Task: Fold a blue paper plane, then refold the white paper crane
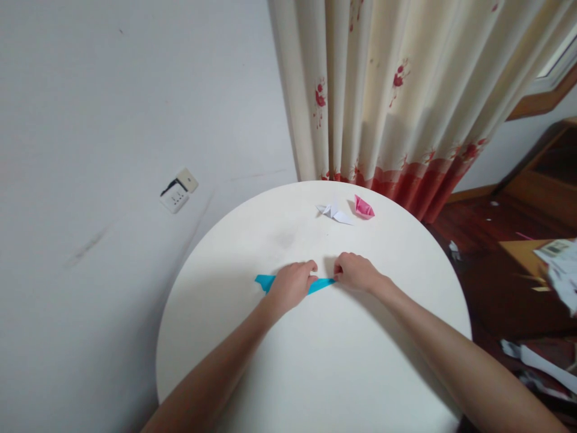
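Writing is nowhere legible in the head view; the only markings we are seeing are the red flower prints on the cream curtain (406,90) hanging at twelve o'clock behind the table.

We are looking down on a round, smooth, off-white table (315,373) with a faint grey smudge near its middle. A thin blue paper (265,281), folded into a long narrow strip with a pointed end, is lying flat just below the table's centre, running from nine o'clock toward three o'clock.

Our left hand (292,284) is pressing down on the middle of the strip, fingers curled and closed over it, thumb stretched toward the right, so only the strip's ends are showing. Our right hand (355,272) is sitting at three o'clock of the left one, loosely fisted, its fingertips pinching the strip's right tip against the tabletop. The two hands are lying just beside each other, not touching.

At twelve o'clock, near the table's far rim, a white folded paper figure (334,211) with sharp wings is resting, and a pink folded paper boat (363,207) is sitting just beside it at its three o'clock.

At ten o'clock, a white wall socket (178,191) is hanging partly loose on the pale wall.
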`<control>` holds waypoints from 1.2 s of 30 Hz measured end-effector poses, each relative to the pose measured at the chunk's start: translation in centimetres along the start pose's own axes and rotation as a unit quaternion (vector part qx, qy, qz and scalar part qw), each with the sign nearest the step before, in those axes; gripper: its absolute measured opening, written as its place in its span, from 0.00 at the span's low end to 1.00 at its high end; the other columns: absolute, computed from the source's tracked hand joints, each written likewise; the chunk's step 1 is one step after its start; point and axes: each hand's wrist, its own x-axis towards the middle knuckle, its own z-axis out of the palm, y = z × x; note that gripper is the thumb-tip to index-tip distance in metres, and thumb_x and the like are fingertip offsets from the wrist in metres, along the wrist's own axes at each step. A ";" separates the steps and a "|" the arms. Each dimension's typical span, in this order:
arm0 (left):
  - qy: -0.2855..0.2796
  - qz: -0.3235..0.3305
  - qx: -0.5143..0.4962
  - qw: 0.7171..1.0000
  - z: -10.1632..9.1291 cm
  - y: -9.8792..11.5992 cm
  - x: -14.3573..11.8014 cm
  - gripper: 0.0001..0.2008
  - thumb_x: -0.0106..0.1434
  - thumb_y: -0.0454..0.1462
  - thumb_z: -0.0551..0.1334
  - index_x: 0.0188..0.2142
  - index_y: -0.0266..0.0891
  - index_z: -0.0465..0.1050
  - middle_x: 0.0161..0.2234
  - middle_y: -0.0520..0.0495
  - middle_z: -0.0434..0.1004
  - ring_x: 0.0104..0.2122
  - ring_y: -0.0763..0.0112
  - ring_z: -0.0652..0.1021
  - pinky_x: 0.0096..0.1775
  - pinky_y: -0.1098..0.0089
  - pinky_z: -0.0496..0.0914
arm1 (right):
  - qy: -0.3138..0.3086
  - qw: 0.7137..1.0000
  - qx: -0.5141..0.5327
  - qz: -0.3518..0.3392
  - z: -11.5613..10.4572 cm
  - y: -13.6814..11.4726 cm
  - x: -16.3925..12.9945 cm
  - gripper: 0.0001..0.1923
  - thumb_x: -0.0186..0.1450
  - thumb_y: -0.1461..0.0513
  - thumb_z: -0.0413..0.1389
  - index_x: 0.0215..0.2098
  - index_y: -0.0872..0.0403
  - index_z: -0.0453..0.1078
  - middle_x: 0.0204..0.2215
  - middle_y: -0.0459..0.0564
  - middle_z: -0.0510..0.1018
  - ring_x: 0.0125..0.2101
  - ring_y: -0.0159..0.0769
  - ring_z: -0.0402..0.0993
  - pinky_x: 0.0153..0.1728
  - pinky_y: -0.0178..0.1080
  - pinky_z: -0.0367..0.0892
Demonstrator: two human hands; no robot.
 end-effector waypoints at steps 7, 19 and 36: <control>0.122 0.083 0.106 0.983 2.5 1.9 -2.1 0.11 0.70 0.33 0.55 0.46 0.42 0.75 0.47 0.45 0.76 0.48 0.62 0.74 0.50 0.60 0.67 | -0.006 1.000 -0.002 0.020 -0.5 -0.7 0.1 0.07 0.59 0.61 0.59 0.35 0.52 0.79 0.36 0.55 0.83 0.36 0.43 0.79 0.30 0.37 0.64; 0.094 0.118 0.190 0.970 3.9 3.2 -3.1 0.34 0.72 0.53 0.44 0.65 0.30 0.60 0.67 0.36 0.59 0.69 0.56 0.53 0.68 0.47 0.41 | -0.012 0.999 -0.002 0.036 -0.8 -0.9 0.2 0.08 0.60 0.60 0.59 0.36 0.54 0.78 0.36 0.56 0.83 0.37 0.44 0.80 0.32 0.37 0.65; 0.074 0.094 0.140 0.983 3.9 3.3 -3.1 0.33 0.71 0.53 0.48 0.67 0.35 0.56 0.69 0.38 0.52 0.70 0.55 0.49 0.68 0.47 0.45 | 0.145 0.977 -0.137 -0.071 5.1 -0.7 -8.2 0.23 0.72 0.64 0.47 0.65 0.55 0.57 0.42 0.55 0.74 0.38 0.40 0.74 0.34 0.38 0.70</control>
